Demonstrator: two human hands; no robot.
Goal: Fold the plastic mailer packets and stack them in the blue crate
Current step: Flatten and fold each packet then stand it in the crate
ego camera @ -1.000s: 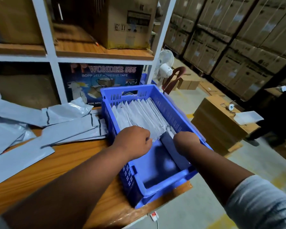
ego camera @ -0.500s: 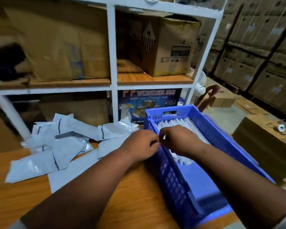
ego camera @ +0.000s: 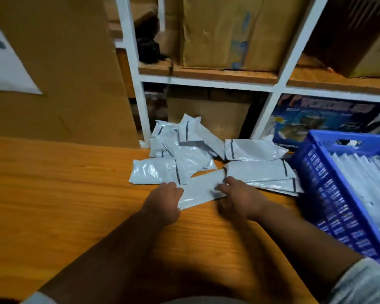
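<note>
Left hand (ego camera: 162, 200) and right hand (ego camera: 239, 199) gripping opposite ends of one grey mailer packet (ego camera: 203, 189) flat on wooden table (ego camera: 64, 194), loose packets (ego camera: 195, 150) heaped behind, blue crate (ego camera: 329, 189) of folded packets (ego camera: 369, 178) alongside right.

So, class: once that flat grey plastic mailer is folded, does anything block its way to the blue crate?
Nothing solid does. Both hands, left and right, hold the flat grey plastic mailer on the wooden table. Loose unfolded mailers lie flat between it and the blue plastic crate, whose near wall must be cleared.
</note>
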